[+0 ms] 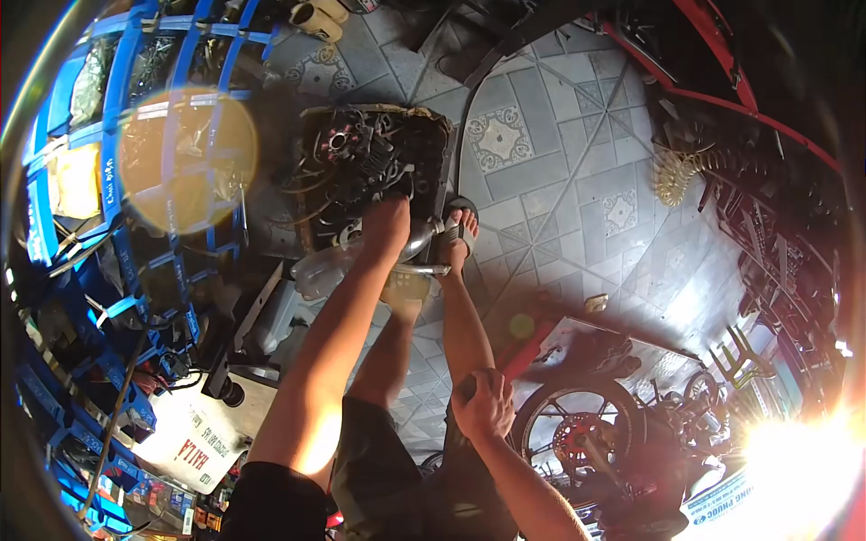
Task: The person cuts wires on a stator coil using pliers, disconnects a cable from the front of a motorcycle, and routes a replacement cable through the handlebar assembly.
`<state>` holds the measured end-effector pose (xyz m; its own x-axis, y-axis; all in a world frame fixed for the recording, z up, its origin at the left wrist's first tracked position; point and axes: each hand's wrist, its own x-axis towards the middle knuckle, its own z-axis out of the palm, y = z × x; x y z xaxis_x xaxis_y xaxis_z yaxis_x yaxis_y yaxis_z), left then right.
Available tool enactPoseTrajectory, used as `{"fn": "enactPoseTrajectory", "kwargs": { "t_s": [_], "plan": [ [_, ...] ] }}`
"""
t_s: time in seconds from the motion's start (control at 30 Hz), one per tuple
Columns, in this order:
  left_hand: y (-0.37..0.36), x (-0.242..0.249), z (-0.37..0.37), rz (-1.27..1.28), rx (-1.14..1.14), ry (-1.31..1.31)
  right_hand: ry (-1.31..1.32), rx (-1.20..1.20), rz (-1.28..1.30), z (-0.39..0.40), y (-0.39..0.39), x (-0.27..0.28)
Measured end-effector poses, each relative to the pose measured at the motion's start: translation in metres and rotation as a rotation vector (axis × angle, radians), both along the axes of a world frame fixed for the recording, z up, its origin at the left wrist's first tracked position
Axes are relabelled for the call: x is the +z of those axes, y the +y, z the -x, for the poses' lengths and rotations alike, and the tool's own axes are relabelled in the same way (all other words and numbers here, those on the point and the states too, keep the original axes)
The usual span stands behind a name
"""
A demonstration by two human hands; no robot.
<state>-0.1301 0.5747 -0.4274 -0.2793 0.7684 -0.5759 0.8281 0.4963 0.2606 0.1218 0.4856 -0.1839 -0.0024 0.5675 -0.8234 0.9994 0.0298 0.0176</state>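
My left arm reaches down to a worn box (448, 149) full of dark, greasy metal parts (347, 144). There my left hand (390, 212) dips in among the parts, its fingers lost in shadow. Against the near side of the box lies a clear plastic bottle (320, 273), partly behind my forearm. A metal bar (424, 269) shows between my forearm and my sandalled right foot (462, 230). My right hand (484, 406) rests at my right knee with its fingers curled; a small dark patch shows at the thumb side, and I cannot tell what it is.
Blue racks (113, 180) with bagged parts line the left. A white carton (194, 433) with red lettering sits below them. At the lower right stands a wheel (577, 433) with a red disc. Patterned tiles (550, 153) cover the floor; a coiled hose (677, 176) lies at right.
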Motion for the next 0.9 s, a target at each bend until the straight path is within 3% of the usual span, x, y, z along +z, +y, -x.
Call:
{"fn": "enactPoseTrajectory", "kwargs": {
  "t_s": [0.3, 0.4, 0.57, 0.67, 0.7, 0.83, 0.9],
  "plan": [
    [0.01, -0.065, -0.006, 0.246, -0.11, 0.159, 0.149, -0.064, -0.053, -0.003, 0.005, -0.002],
    [0.037, -0.046, -0.022, 0.623, -0.356, 0.259, 0.154, -0.074, -0.08, -0.005, 0.015, 0.003],
    [0.022, -0.035, -0.027, 0.581, -0.419, 0.38, 0.187, -0.092, -0.122, -0.011, 0.013, -0.001],
    [0.005, -0.026, -0.012, 0.237, -0.505, 0.29, 0.162, -0.108, -0.087, -0.014, 0.009, -0.006],
    [0.004, -0.022, -0.01, 0.237, -0.52, 0.293, 0.158, -0.117, -0.083, -0.015, 0.011, -0.006],
    [0.013, 0.036, 0.024, 0.158, -0.533, 0.261, 0.137, -0.141, -0.034, -0.002, 0.016, -0.002],
    [0.014, 0.053, 0.046, 0.085, -0.325, 0.116, 0.122, -0.128, -0.049, 0.001, 0.02, 0.0]
  ]
}}
